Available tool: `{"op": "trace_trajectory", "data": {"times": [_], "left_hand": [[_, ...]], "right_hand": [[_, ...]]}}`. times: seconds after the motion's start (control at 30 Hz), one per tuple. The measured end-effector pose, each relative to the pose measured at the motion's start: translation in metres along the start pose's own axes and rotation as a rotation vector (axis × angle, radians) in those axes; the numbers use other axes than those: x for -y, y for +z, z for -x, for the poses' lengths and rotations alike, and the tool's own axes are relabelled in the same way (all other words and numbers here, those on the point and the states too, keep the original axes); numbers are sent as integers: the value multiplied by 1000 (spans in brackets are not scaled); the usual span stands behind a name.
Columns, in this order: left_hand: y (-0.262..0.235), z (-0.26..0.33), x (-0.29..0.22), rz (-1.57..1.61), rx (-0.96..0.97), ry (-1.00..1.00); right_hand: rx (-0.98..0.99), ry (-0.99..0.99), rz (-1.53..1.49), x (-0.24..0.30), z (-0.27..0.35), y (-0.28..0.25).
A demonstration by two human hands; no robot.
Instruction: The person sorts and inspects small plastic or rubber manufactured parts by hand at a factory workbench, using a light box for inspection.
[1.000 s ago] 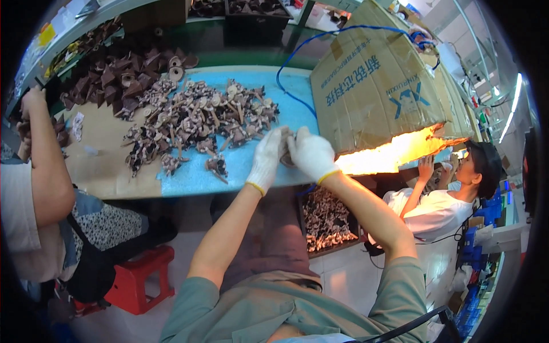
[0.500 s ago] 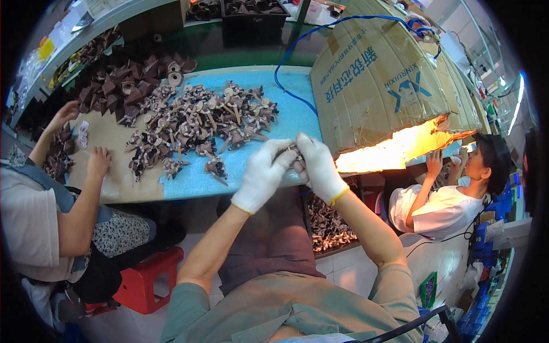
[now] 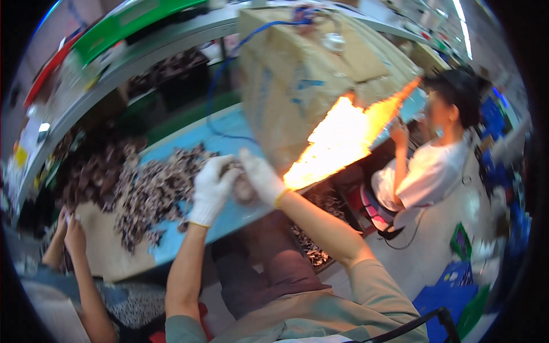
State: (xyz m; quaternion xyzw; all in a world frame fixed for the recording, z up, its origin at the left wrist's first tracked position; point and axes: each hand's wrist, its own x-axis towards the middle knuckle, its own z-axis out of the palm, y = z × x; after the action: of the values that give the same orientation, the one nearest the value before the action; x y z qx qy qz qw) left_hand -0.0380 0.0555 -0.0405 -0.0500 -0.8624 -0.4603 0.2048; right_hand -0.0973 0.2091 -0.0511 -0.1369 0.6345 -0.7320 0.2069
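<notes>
My left hand (image 3: pixel 211 191) and my right hand (image 3: pixel 262 178), both in white knit gloves, are raised close together over the front of the work table. Between them is a small brownish-pink figure (image 3: pixel 245 187), badly smeared by motion. My right hand's fingers close around its upper side. The left hand's fingers curl toward it, but blur hides whether they grip it. To the left of my hands lies a heap of small brown and beige figures (image 3: pixel 157 191) on the blue table covering (image 3: pixel 183 132).
A large cardboard box (image 3: pixel 286 86) stands right of the heap, its opening glowing bright orange (image 3: pixel 337 143). A blue cable (image 3: pixel 210 94) hangs by it. Dark brown parts (image 3: pixel 94 177) lie at far left. One person's hands (image 3: pixel 71 231) work there; another person (image 3: pixel 429 166) sits right.
The view has swung right and tilted, so the table and box now sit further left. My hands stay close together with the small figure. The co-worker's hands at left have come together.
</notes>
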Motion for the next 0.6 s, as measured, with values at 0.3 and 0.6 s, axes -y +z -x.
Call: {"op": "trace_trajectory", "data": {"times": [0.3, 0.6], "left_hand": [[0, -43, 35, -1040, -111, 337], [33, 65, 3, -373, -104, -176]], "right_hand": [[6, -247, 1264, 19, 101, -103], [-233, -162, 1546, 20, -83, -226]]}}
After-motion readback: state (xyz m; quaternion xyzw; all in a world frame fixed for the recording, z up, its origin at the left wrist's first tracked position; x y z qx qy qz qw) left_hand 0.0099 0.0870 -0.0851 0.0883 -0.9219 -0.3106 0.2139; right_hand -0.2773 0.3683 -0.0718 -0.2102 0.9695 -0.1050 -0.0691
